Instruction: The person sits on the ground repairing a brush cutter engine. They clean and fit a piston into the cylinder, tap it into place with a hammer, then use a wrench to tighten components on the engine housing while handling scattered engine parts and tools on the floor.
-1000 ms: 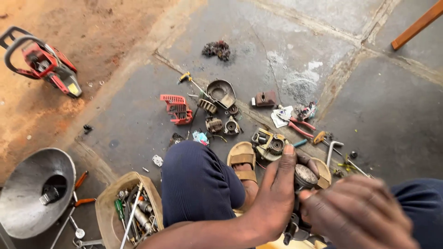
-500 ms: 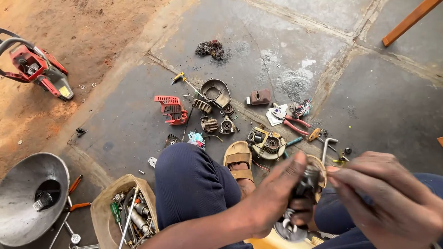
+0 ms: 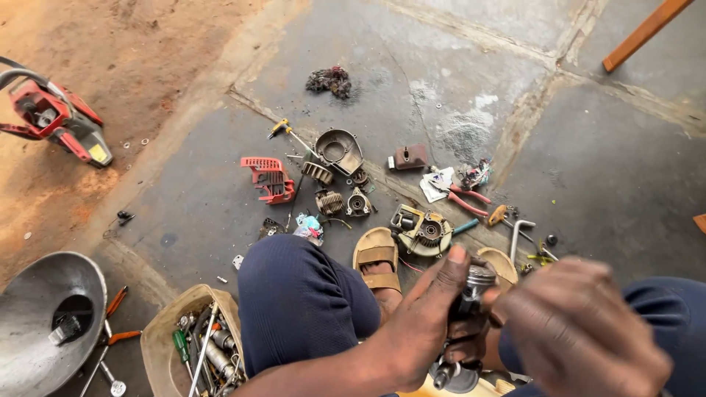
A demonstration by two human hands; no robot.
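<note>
My left hand point(image 3: 423, 320) grips a small dark metal engine part, a piston with its rod point(image 3: 471, 294), held upright over my lap. My right hand point(image 3: 581, 331) is curled close against the right side of that part, its fingers bent; whether it grips the part or a small tool is hidden. I sit with my knees in dark blue trousers point(image 3: 294, 301) and a tan sandal point(image 3: 376, 257) on the floor just beyond the hands.
Dismantled engine pieces lie on the concrete: a crankcase half point(image 3: 421, 231), a red plastic cover point(image 3: 268, 179), a round metal housing point(image 3: 338, 151), red-handled pliers point(image 3: 463, 198), an L-shaped wrench point(image 3: 518, 231). A tool-filled bucket point(image 3: 187, 345) and a metal bowl point(image 3: 48, 316) stand left. A red chainsaw point(image 3: 55, 121) rests on dirt.
The view has drifted slightly right and down. My two hands stayed together on the engine part, with my right hand shifting lower and closer over it.
</note>
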